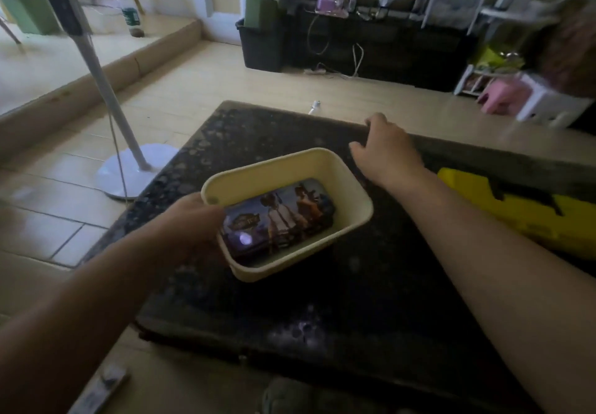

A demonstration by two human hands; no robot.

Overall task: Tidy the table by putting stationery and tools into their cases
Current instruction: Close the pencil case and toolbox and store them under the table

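A pale yellow plastic tub (342,184) sits on the dark speckled low table (371,300). Inside it lies a printed pencil case (280,217) with a picture of figures on its lid. My left hand (190,220) grips the tub's near left end, fingers curled at the rim. Beyond the tub, at the table's far side, my right hand (385,147) hovers with its fingers loosely curled and nothing visible in it. A yellow and black tool case (522,210) lies at the table's right edge, partly behind my right forearm.
A white fan stand (129,168) rises from the tiled floor left of the table. A small white object (314,106) lies on the floor beyond the table. Dark shelving with cables stands at the back, and pink and white stools (529,97) at the right.
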